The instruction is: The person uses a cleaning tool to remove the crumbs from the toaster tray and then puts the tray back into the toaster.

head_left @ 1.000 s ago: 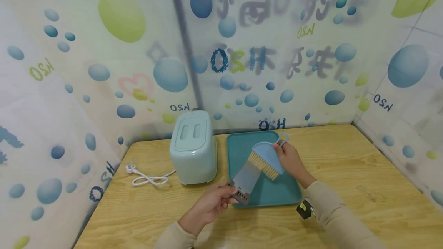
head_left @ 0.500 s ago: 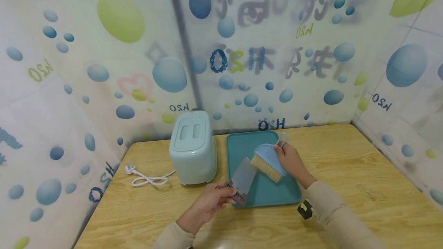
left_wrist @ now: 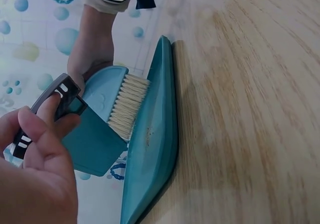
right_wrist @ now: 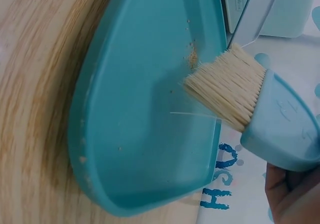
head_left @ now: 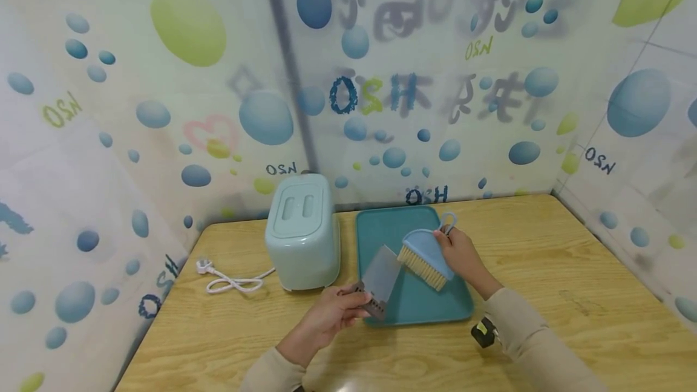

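Note:
My left hand [head_left: 333, 314] pinches the dark slotted handle of a flat metal scraper [head_left: 382, 275], its shiny blade slanting up and right over the teal tray [head_left: 383, 222]. In the left wrist view the scraper blade [left_wrist: 92, 141] mirrors the tray's teal. My right hand [head_left: 461, 254] grips a light blue hand brush [head_left: 427, 247] by its narrow end, below a hanging loop. Its pale bristles [right_wrist: 225, 86] point down over the tray, beside the blade's right edge. A small patch of brown crumbs [right_wrist: 193, 56] lies on the tray near the bristle tips, with several specks scattered around.
Left of the tray stands a pale green toaster [head_left: 304, 235] with a lid. Its white cord and plug [head_left: 234, 283] lie on the wooden table [head_left: 544, 247]. A patterned curtain [head_left: 381, 47] closes off the back and sides.
The brush has moved a little right and down, from overlapping the blade to beside its right edge. The scraper has shifted slightly left and its blade has tilted.

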Available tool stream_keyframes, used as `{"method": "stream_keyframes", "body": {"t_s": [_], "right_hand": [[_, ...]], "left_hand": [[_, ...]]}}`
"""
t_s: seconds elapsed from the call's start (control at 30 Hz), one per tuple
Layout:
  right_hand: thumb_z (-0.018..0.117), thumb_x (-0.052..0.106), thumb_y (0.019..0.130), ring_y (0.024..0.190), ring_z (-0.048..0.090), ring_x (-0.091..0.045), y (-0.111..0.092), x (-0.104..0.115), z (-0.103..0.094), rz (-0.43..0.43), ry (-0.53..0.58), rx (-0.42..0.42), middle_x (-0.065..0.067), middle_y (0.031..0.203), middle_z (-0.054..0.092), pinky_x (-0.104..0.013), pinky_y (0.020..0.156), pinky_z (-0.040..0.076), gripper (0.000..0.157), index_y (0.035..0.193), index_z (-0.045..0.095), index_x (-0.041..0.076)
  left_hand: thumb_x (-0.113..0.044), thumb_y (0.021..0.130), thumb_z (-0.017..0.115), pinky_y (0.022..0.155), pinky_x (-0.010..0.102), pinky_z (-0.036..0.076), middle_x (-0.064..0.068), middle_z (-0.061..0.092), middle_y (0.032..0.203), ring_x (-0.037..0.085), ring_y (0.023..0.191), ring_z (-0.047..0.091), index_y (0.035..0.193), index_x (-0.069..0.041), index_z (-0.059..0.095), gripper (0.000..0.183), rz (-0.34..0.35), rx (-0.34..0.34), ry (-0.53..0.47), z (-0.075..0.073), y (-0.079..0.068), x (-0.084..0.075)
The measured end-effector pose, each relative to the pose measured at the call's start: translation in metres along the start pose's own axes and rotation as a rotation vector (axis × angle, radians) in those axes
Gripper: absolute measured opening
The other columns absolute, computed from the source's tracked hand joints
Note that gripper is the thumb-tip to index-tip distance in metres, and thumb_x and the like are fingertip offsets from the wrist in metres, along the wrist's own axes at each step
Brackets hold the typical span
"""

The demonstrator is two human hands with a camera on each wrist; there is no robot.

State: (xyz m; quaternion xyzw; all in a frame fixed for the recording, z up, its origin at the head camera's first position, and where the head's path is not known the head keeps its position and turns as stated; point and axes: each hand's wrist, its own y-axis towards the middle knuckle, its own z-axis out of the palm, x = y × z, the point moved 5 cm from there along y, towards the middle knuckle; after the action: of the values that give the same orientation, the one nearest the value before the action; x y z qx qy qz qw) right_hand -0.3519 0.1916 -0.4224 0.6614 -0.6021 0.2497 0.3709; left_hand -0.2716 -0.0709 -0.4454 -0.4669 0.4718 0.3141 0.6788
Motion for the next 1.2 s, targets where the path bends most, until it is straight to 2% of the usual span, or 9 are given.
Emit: {"method": "stream_keyframes", "body": {"t_s": [0.13, 0.4, 0.67, 0.83, 1.07, 1.2], "right_hand": [[0.043, 0.018, 0.104, 0.062, 0.039, -0.016, 0.0, 0.0, -0.002, 0.01, 0.018, -0.006, -0.005, 0.068, 0.041, -0.026, 0.056, 0.034, 0.029, 0.094, 0.054, -0.007], [0.044, 0.016, 0.103, 0.058, 0.036, -0.014, 0.0, 0.004, -0.006, -0.014, 0.059, -0.037, -0.002, 0.065, 0.035, -0.024, 0.053, 0.032, 0.028, 0.084, 0.051, -0.004], [0.042, 0.019, 0.104, 0.064, 0.039, -0.015, -0.007, 0.01, -0.005, 0.05, 0.135, -0.002, -0.003, 0.068, 0.037, -0.025, 0.056, 0.035, 0.031, 0.093, 0.053, -0.007], [0.041, 0.022, 0.104, 0.066, 0.046, -0.012, -0.015, 0.021, 0.0, 0.105, 0.241, 0.049, -0.002, 0.071, 0.046, -0.025, 0.059, 0.041, 0.032, 0.097, 0.054, -0.006], [0.042, 0.024, 0.104, 0.065, 0.047, -0.009, -0.027, 0.034, 0.01, 0.147, 0.383, 0.132, 0.0, 0.071, 0.045, -0.025, 0.06, 0.042, 0.029, 0.09, 0.05, 0.0], [0.041, 0.027, 0.105, 0.069, 0.059, -0.009, -0.033, 0.037, 0.017, 0.178, 0.421, 0.186, -0.001, 0.078, 0.06, -0.026, 0.064, 0.051, 0.032, 0.097, 0.053, -0.001]], "left_hand": [[-0.021, 0.092, 0.065, 0.055, 0.012, 0.047, -0.008, 0.071, 0.077, -0.003, 0.065, 0.065, 0.121, 0.004, 0.06, 0.039, -0.011, 0.013, -0.022, 0.002, 0.001, 0.001], [-0.025, 0.095, 0.062, 0.058, 0.012, 0.049, -0.007, 0.072, 0.082, -0.003, 0.069, 0.066, 0.129, 0.005, 0.054, 0.046, -0.005, 0.038, -0.05, 0.001, 0.0, 0.002], [-0.024, 0.095, 0.061, 0.058, 0.012, 0.048, -0.007, 0.071, 0.081, -0.003, 0.067, 0.065, 0.129, 0.004, 0.054, 0.044, -0.002, 0.047, -0.069, 0.0, 0.0, 0.002], [-0.024, 0.095, 0.061, 0.058, 0.012, 0.049, -0.007, 0.071, 0.081, -0.003, 0.068, 0.066, 0.129, 0.004, 0.054, 0.044, 0.005, 0.045, -0.07, 0.0, 0.001, 0.002], [-0.022, 0.095, 0.061, 0.059, 0.013, 0.05, -0.008, 0.071, 0.08, -0.003, 0.068, 0.066, 0.13, 0.005, 0.052, 0.045, 0.007, 0.053, -0.083, -0.001, 0.0, 0.002], [-0.022, 0.095, 0.061, 0.06, 0.013, 0.05, -0.008, 0.071, 0.08, -0.003, 0.069, 0.066, 0.132, 0.006, 0.05, 0.047, 0.013, 0.055, -0.086, -0.001, -0.001, 0.002]]}}
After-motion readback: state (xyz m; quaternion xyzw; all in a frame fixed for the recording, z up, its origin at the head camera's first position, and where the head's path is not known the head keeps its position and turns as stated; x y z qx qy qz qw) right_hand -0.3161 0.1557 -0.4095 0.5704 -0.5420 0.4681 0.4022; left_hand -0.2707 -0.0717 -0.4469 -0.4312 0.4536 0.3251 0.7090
